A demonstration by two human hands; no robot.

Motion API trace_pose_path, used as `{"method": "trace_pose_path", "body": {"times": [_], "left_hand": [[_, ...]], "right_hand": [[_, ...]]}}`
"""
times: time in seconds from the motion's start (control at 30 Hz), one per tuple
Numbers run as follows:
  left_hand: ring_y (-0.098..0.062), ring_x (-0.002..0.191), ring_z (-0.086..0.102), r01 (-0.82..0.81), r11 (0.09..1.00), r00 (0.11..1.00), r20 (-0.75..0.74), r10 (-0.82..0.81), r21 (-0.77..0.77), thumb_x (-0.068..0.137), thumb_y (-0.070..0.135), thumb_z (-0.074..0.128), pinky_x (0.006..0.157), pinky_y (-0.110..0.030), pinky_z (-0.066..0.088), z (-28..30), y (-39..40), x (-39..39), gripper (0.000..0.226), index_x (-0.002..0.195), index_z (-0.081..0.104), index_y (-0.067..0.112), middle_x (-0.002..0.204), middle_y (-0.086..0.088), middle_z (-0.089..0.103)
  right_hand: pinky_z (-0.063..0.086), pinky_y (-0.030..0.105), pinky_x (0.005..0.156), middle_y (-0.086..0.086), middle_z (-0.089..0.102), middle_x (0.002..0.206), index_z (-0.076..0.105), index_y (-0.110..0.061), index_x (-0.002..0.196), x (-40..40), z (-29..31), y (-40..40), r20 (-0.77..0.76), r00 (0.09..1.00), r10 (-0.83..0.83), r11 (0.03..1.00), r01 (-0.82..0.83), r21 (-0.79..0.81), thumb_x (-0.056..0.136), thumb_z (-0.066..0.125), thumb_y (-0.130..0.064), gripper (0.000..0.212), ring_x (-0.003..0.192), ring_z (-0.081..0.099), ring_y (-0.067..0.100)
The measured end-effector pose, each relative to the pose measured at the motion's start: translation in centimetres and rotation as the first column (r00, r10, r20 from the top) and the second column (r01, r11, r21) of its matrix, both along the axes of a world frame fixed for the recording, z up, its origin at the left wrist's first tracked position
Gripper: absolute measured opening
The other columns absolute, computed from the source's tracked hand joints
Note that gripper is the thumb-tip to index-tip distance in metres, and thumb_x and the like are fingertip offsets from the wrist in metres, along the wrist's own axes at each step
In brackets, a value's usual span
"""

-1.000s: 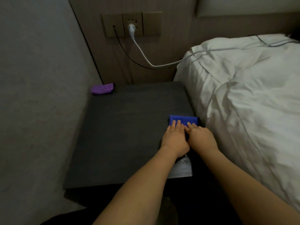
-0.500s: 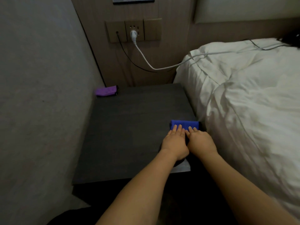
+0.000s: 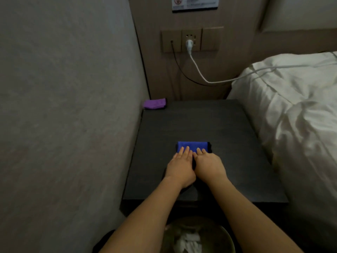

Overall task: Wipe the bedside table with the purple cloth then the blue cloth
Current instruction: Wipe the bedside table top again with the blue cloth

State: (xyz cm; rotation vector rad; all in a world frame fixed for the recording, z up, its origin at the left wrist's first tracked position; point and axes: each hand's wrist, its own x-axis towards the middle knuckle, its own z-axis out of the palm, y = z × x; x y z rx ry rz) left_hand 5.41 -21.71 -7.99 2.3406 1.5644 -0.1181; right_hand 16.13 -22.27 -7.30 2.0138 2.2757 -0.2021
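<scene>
A folded blue cloth (image 3: 193, 145) lies near the middle of the dark bedside table (image 3: 200, 123). My left hand (image 3: 180, 168) and my right hand (image 3: 209, 167) lie flat side by side on its near half, fingers pressing it down onto the tabletop. Only the cloth's far half shows beyond my fingertips. The folded purple cloth (image 3: 154, 103) rests at the table's far left corner, against the wall, well away from both hands.
A grey wall (image 3: 73, 106) borders the table on the left. A white bed (image 3: 300, 115) presses against the right side. A white cable (image 3: 200, 73) and a black cable run from the wall sockets behind. A bin (image 3: 197, 236) with crumpled paper stands below the front edge.
Both hands have slid the blue cloth leftward from the table's right edge toward the middle. The camera has shifted, so the table sits more centred in view.
</scene>
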Motion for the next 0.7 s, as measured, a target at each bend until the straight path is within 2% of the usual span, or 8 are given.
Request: {"method": "trace_pose_path", "body": {"times": [0.23, 0.47, 0.7], "left_hand": [[-0.019, 0.149, -0.001, -0.133, 0.991, 0.991, 0.005, 0.133, 0.028, 0.091, 0.023, 0.040, 0.119, -0.031, 0.002, -0.4, 0.4, -7.1, 0.071, 0.153, 0.009, 0.010, 0.162, -0.006, 0.003], [-0.019, 0.149, 0.000, -0.231, 0.971, 0.973, -0.003, 0.231, 0.060, 0.091, 0.020, 0.038, 0.119, -0.030, 0.002, -0.7, -0.2, -11.9, 0.068, 0.153, 0.009, 0.009, 0.162, -0.007, 0.003], [-0.019, 0.149, 0.001, -0.281, 0.957, 0.959, -0.003, 0.282, 0.070, 0.093, 0.023, 0.036, 0.120, -0.029, 0.002, -1.0, -1.5, -13.7, 0.067, 0.152, 0.010, 0.009, 0.162, -0.007, 0.006]], "right_hand": [[0.038, 0.039, 0.106, 0.007, 0.024, 0.156, 0.028, -0.015, 0.145, -6.9, -0.2, 1.9, -0.034, 0.992, 0.122, 0.992, -0.123, -0.040, 0.096, 0.037, -0.025, 0.051, 0.142, 0.027, 0.020], [0.042, 0.040, 0.101, 0.011, 0.034, 0.151, 0.039, -0.011, 0.139, -12.0, -0.3, 2.2, -0.080, 0.975, 0.209, 0.978, -0.210, 0.000, 0.095, 0.036, -0.023, 0.046, 0.138, 0.033, 0.023], [0.039, 0.039, 0.104, 0.010, 0.034, 0.152, 0.039, -0.011, 0.139, -13.7, -0.4, 1.3, -0.122, 0.960, 0.251, 0.968, -0.253, 0.004, 0.095, 0.037, -0.023, 0.046, 0.140, 0.031, 0.023]]}}
